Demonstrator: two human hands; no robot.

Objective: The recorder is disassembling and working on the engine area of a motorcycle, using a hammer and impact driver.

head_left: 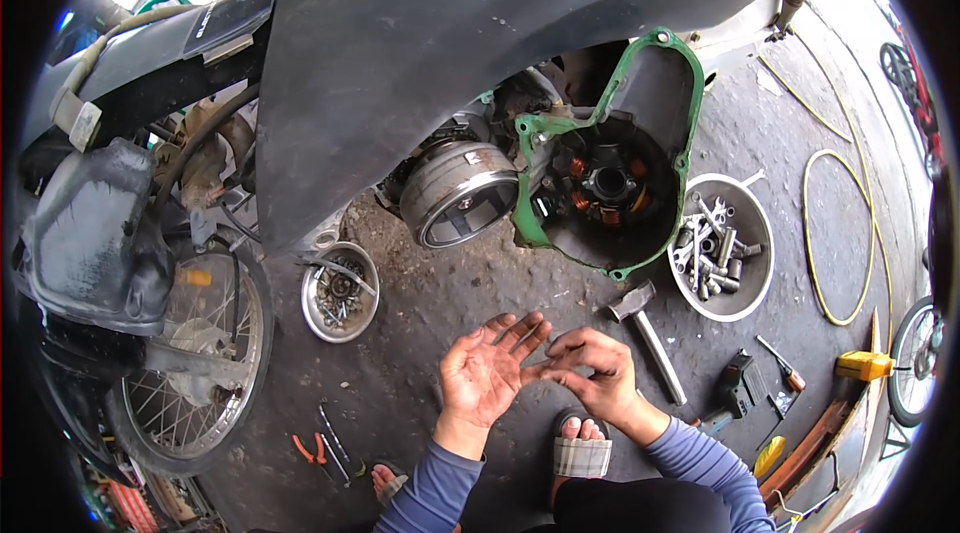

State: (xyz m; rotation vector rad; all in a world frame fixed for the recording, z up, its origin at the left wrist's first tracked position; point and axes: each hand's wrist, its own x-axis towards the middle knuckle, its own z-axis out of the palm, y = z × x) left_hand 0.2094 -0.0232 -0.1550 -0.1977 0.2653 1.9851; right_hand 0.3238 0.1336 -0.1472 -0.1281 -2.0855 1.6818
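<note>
The left hand (482,378) lies palm up, fingers spread; the right hand (597,375) touches its fingers, maybe pinching something; I cannot tell. Best keep that palm steady. The hammer (657,350) lies on the floor near the right hand.

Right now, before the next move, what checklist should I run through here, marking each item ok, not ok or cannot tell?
1. Bare left hand free of tools: ok, palm up and open.
2. Bare right hand empty: cannot tell, it is curled against the left hand.
3. Green-edged grey metal cover with copper coils firmly supported: cannot tell, what bears it is hidden.
4. Small round metal bowl upright, with small metal parts inside: ok.
5. Grey metal hammer off the dark floor: not ok, it lies there.
6. Closed footwear: not ok, toes show in the plaid-strapped sandals.
</note>
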